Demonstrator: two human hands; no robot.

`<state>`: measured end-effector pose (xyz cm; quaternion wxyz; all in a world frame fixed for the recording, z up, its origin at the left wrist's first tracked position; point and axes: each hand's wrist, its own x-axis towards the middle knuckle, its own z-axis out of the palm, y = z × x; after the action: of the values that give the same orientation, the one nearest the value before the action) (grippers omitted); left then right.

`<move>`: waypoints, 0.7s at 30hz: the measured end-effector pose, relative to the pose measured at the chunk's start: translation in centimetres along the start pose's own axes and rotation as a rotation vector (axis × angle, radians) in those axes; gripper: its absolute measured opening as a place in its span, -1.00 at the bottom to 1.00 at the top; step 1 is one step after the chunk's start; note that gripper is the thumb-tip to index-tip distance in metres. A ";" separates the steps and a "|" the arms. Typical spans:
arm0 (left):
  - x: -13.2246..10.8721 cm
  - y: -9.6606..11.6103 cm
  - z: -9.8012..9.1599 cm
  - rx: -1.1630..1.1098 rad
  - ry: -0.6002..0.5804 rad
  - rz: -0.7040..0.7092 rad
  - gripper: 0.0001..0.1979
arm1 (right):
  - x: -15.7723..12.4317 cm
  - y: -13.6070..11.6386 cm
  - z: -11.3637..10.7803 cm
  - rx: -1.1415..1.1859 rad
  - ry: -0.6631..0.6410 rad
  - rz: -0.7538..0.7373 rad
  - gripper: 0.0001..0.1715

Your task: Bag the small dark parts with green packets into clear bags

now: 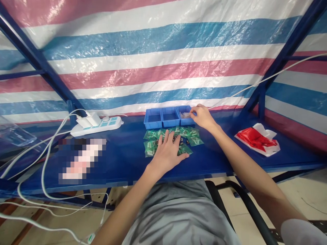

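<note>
My left hand (167, 153) lies with its fingers spread over several small green packets (150, 148), palm down. Small dark and pale parts (182, 140) show among them near its fingertips. More green packets (195, 136) lie to the right of that hand and along the front of the bins. My right hand (203, 116) is at the right-hand blue bin (190, 121), its thumb and fingers pinched together over the right side. Whatever is between those fingers is too small or hidden to make out. Clear, whitish plastic pieces (185, 115) lie inside this bin.
Left of it stand a middle blue bin (170, 121) and a left blue bin (153, 124). A white power strip (100, 126) with plugs and white cables (48, 149) is at the left. A red and white plastic bag (258, 139) lies right on the blue table (125, 160).
</note>
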<state>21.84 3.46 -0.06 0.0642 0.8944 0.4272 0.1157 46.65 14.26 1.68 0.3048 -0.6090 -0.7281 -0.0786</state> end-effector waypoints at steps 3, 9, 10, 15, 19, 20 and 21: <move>0.7 -0.8 0.6 -0.012 0.025 -0.034 -0.19 | -0.3 -1.0 -2.0 0.083 -0.105 0.030 -0.78; 1.3 -1.1 0.1 -0.051 0.071 -0.038 -0.21 | -1.1 -1.2 -4.5 0.256 -0.879 0.039 -0.58; 0.9 -1.4 -0.1 -0.061 0.081 -0.054 -0.21 | -1.2 -1.0 -4.5 0.259 -0.952 0.061 -0.53; -2.1 -5.0 -2.2 -0.086 0.038 -0.143 -0.25 | -1.3 -0.3 -3.6 0.261 -1.076 0.227 -0.31; -3.2 -7.9 -3.1 -0.117 0.037 -0.185 -0.24 | -1.6 -0.6 -2.9 0.281 -1.073 0.298 -0.25; -3.2 -8.2 -3.0 -0.132 0.048 -0.183 -0.24 | -1.6 -0.8 -2.8 0.302 -1.068 0.297 -0.24; -3.1 -8.3 -2.8 -0.148 0.061 -0.181 -0.25 | -1.6 -0.8 -2.8 0.320 -1.063 0.294 -0.24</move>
<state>12.98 6.30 0.44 0.1273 0.8411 0.4981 0.1680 46.95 11.36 3.23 -0.0072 -0.6059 -0.6919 0.3926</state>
